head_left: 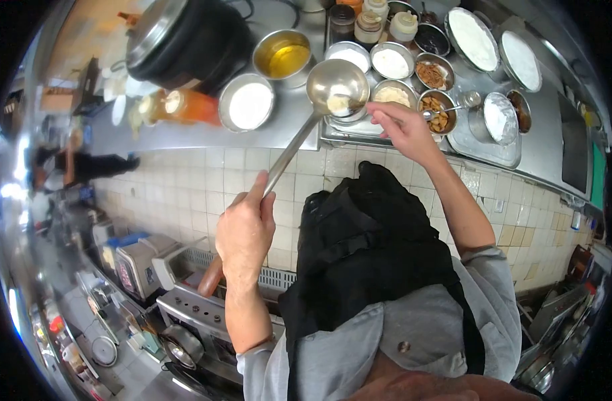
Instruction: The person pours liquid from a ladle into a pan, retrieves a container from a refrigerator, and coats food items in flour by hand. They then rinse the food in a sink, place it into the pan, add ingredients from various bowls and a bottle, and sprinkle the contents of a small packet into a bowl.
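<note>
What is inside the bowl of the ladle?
The ladle, held by the left hand, holds a small heap of white paste. The right hand hovers beside it. What its fingertips hold is too small to tell.

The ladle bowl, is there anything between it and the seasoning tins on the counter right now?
Nothing visible does. The ladle, held by the left hand on its handle, hangs right over the seasoning tins. The right hand reaches in beside it with a small spoon, not blocking it.

shiny metal ladle (336, 83), glossy steel bowls (250, 102), tiled wall (185, 180).
</note>
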The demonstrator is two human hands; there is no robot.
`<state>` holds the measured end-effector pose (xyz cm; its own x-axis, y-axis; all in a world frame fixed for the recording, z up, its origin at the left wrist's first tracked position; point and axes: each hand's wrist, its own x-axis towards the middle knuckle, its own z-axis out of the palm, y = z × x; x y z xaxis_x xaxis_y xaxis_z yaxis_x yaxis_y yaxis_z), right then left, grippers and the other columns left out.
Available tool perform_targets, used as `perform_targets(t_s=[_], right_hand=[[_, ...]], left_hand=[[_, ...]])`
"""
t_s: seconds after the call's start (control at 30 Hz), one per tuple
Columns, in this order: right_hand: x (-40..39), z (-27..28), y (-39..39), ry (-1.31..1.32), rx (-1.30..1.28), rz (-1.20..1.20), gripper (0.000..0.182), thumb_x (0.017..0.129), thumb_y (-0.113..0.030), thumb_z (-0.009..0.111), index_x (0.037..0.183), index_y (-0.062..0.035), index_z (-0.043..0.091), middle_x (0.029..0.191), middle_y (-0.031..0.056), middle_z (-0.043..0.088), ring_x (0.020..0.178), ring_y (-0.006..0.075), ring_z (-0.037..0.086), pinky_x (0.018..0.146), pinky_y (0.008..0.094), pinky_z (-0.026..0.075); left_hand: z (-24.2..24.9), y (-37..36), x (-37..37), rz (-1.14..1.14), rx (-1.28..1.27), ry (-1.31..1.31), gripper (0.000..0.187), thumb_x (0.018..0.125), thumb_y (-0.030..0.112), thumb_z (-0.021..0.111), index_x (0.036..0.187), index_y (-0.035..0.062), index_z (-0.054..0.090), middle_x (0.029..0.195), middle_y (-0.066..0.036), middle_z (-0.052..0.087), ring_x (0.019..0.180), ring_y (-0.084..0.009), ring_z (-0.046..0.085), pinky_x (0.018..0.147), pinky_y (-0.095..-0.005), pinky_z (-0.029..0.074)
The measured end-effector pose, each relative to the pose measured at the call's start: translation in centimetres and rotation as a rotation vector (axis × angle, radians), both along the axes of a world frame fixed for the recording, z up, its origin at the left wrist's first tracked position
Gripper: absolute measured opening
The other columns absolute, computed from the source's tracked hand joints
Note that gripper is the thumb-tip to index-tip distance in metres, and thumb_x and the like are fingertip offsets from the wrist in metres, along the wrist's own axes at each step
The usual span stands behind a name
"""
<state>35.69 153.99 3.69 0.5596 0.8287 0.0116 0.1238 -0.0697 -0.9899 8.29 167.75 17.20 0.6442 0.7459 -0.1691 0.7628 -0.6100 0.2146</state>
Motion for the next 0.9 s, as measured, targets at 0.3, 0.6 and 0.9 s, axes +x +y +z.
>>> perform_targets(t_s=[0.3,0.6,0.9], right_hand=[[4.1,-1.9,-5.3,0.031,-0.130,-0.168,0.024,0.100,-0.017,0.059,0.116,-0.0003,0.067,0.098,0.0043,0.069,0.081,0.0080,0.062,0.060,0.0221,0.052],[10.7,-2.3,-3.8,-0.431,-0.239,-0.207,0.048,0.093,-0.024,0.069,0.132,0.0003,0.055,0.113,0.0142,0.066,0.096,0.0193,0.064,0.080,0.0316,0.053],[15.3,-5.5,8.4,-0.451,-0.209,-0.219,0.084,0.085,-0.037,0.075,0.145,0.0064,0.037,0.146,0.0282,0.045,0.134,0.0359,0.047,0.110,0.0396,0.041]], left_hand=[[-0.7,0.3,-3.3,0.093,-0.003,-0.008,0.035,0.091,0.018,0.066,0.126,0.0144,0.065,0.077,-0.018,0.065,0.071,-0.0388,0.065,0.065,-0.0475,0.051],[-0.3,-0.7,-8.3,0.206,0.037,-0.110,0.037,0.091,0.014,0.067,0.128,0.0103,0.065,0.079,-0.023,0.064,0.068,-0.0409,0.063,0.063,-0.0454,0.049],[-0.2,-4.4,-14.3,0.445,-0.026,-0.230,0.035,0.092,0.009,0.065,0.127,0.0011,0.063,0.070,-0.024,0.055,0.054,-0.0302,0.043,0.055,-0.0367,0.043]])
